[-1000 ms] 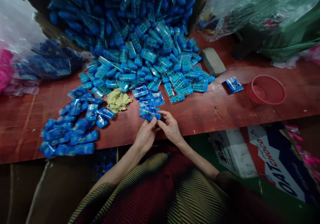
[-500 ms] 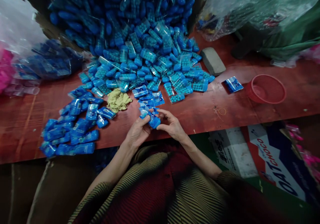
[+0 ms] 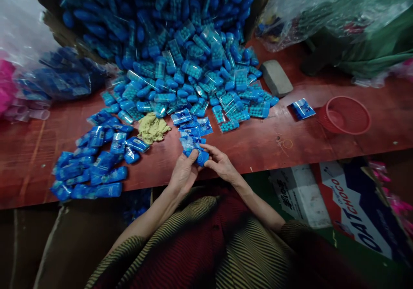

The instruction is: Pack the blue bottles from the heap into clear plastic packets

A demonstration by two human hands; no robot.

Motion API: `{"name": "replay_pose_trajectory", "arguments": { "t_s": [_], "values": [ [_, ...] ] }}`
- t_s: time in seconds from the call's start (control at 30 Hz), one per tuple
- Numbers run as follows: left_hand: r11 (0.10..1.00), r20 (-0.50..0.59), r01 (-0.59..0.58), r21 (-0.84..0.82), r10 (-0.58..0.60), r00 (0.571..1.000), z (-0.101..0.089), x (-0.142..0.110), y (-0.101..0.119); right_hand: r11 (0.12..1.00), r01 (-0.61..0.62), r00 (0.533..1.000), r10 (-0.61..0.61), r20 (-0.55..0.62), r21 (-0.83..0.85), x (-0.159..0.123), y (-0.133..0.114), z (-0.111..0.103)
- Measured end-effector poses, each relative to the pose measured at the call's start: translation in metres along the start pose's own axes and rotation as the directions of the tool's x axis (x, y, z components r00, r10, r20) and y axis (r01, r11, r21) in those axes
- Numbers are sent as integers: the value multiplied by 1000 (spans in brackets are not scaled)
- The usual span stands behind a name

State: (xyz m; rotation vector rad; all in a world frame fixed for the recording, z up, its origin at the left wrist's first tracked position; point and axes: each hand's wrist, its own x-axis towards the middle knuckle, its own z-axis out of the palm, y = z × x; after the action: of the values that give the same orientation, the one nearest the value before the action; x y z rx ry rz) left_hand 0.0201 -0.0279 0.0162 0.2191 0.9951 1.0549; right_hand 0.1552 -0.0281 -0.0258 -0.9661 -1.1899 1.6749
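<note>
Between my two hands is a blue printed wrapper (image 3: 200, 156), held near the table's front edge; whether a container is inside it I cannot tell. My left hand (image 3: 184, 171) pinches it from the left, thumb on top. On its right side the fingers and thumb of my right hand (image 3: 222, 163) grip it. Just beyond lie several flat blue wrappers (image 3: 193, 124). A heap of clear containers (image 3: 193, 72) with blue caps and turquoise beads spreads behind them. To the left sits a pile of blue wrapped packs (image 3: 97, 164), beside a crumpled yellow cloth (image 3: 152, 128).
A grey block (image 3: 276, 78), a stack of blue wrappers (image 3: 302, 109) and a red plastic basket (image 3: 364, 127) stand on the red table (image 3: 264, 145) at right. Plastic bags flank the heap. Printed cartons (image 3: 351, 211) lie below the table's front edge.
The wrapper has turned and looks flatter between my fingers, with more of its printed face showing. My left hand has shifted slightly to the right. The piles look the same.
</note>
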Motion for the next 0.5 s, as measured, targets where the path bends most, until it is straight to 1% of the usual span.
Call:
{"name": "replay_pose_trajectory", "arguments": {
  "t_s": [0.1, 0.17, 0.23, 0.3, 0.33, 0.37, 0.4, 0.43, 0.47, 0.5],
  "values": [
    [998, 72, 60, -15, -59, 996, 2, 0, 2, 999, 21, 999, -24, 46, 49, 4, 1, -4],
    [995, 94, 94, -31, -91, 991, 4, 0, 2, 996, 21, 998, -27, 62, 85, 5, 2, -5],
    [993, 81, 114, -41, -110, 991, 3, -1, 4, 996, 12, 997, -19, 79, 88, 6, 3, -5],
    [991, 33, 121, -63, -119, 992, -3, -2, 12, 1000, 5, 996, -7, 92, 23, 5, 4, -4],
    [991, -5, 97, -94, -98, 995, -9, -3, 19, 999, 9, 996, -5, 92, -41, 4, 4, -4],
    [989, -54, 47, -138, -55, 997, -17, -4, 29, 992, 24, 996, -13, 83, -124, 4, 3, -4],
    [980, -108, -37, -197, 16, 994, -27, -6, 40, 975, 48, 997, -35, 66, -219, 3, 2, -5],
    [950, -175, -162, -266, 117, 978, -38, -8, 53, 945, 78, 997, -67, 47, -318, 4, 1, -5],
    [911, -237, -261, -319, 190, 953, -50, -10, 65, 905, 109, 994, -107, 29, -411, 5, 0, -6],
    [871, -287, -336, -359, 239, 927, -61, -12, 76, 858, 138, 989, -150, 15, -494, 8, -1, -7]
  ]
}}
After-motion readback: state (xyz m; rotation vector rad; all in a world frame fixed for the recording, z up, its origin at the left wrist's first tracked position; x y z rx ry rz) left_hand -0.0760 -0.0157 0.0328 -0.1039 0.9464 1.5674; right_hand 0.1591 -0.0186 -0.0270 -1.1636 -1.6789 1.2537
